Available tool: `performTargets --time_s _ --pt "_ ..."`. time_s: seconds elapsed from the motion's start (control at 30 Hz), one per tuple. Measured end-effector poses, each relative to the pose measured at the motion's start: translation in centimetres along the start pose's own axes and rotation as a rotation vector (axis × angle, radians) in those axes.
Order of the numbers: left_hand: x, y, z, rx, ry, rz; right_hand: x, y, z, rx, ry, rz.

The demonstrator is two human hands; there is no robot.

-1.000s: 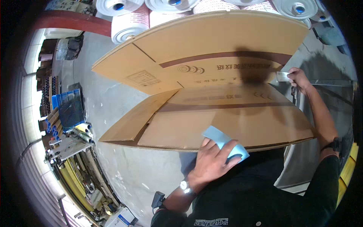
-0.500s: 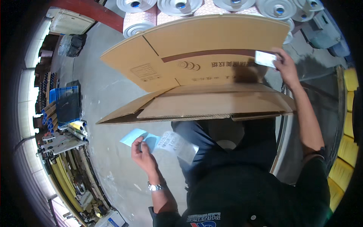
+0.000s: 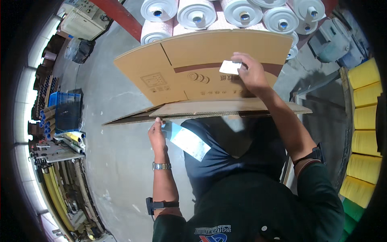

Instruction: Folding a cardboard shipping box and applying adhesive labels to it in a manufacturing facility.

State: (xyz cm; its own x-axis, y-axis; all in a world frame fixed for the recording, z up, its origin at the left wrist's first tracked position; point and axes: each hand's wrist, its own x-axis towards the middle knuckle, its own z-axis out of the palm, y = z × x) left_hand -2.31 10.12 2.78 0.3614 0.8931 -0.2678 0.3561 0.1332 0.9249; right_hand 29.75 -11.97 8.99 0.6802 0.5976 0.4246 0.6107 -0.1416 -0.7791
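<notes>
Where the head view looks down past the person's dark shirt, the holdings read as follows.

Item 1: cardboard box (image 3: 209, 68), brown, unfolded, with its broad printed panel tilted up and away and a lower flap (image 3: 225, 108) lying nearly level over the person's lap.

Item 2: right hand (image 3: 252, 74), laid flat on the upper panel of the box, its fingers pressing a small white label (image 3: 230, 67) against the cardboard beside a dark brown stripe.

Item 3: left hand (image 3: 156, 135), just under the near edge of the flap, closed in a pinch on a sheet of label backing (image 3: 186, 141), pale blue at the hand and white toward the free end, which hangs slanting across the shirt. A metal wristwatch (image 3: 161, 165) sits on this wrist.

Item 4: white rolls (image 3: 242, 14) with blue cores, stacked on their sides beyond the box.

Item 5: yellow blocks (image 3: 365, 109), stacked in a column at the right rim.

Item 6: blue crate (image 3: 64, 111), on the concrete floor (image 3: 117, 161) at the left, next to tubes and hoses.
</notes>
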Motion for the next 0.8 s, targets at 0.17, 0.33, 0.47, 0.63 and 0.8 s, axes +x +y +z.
performTargets --time_s 0.17,0.33,0.47,0.63,0.8 --pt "-0.6 -1.3 0.1 0.021 0.005 0.060 -0.4 -4.1 -0.8 0.107 -0.064 0.014" --pt "-0.7 -1.2 0.8 -0.055 -0.065 0.069 -0.6 -5.0 -0.3 0.150 -0.041 -0.085" --pt "-0.6 0.5 1.9 -0.105 -0.072 0.015 -0.6 -3.5 0.3 -0.077 -0.059 -0.377" --pt "-0.1 1.5 2.8 -0.099 -0.098 -0.033 -1.5 -1.6 3.5 -0.386 -0.157 -0.475" --pt "0.9 -0.4 2.5 -0.130 -0.087 -0.008 -3.7 -4.7 7.8 -0.170 -0.405 -0.394"
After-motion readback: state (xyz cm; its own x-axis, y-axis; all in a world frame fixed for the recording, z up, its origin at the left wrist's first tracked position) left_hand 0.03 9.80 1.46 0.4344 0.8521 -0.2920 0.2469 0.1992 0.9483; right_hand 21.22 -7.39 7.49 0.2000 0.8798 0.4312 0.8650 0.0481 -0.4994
